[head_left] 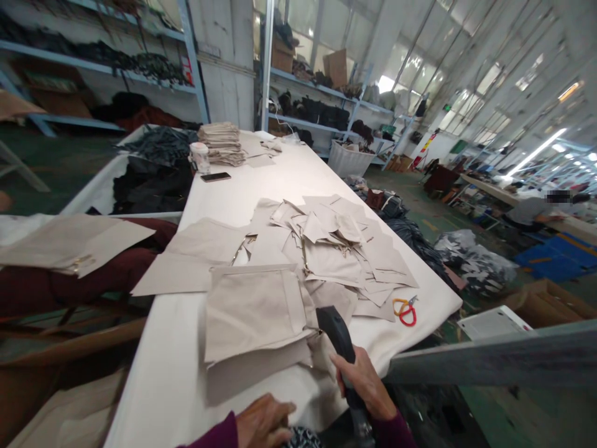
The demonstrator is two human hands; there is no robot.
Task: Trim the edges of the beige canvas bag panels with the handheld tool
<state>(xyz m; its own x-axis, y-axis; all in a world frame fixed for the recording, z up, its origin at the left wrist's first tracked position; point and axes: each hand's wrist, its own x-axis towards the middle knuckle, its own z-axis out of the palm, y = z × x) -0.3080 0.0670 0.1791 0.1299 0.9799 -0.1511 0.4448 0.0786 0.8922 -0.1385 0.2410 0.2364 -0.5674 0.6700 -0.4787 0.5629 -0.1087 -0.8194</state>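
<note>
Imo the rectangular beige stitched fabric piece, at the near end of the long white-covered table, could get scuffed if the curved black handheld tool bumps its right corner. Looks matte, lightly wrinkled, seam strip down the right side. Right hand has fingers wrapped around the tool; left hand is half-curled, can't tell if it's holding anything.

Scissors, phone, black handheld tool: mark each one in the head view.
Scissors (409,305), head view: where the handles meet the blades.
Phone (216,177), head view: middle of its upper face.
Black handheld tool (342,340), head view: its curved upper part.
</note>
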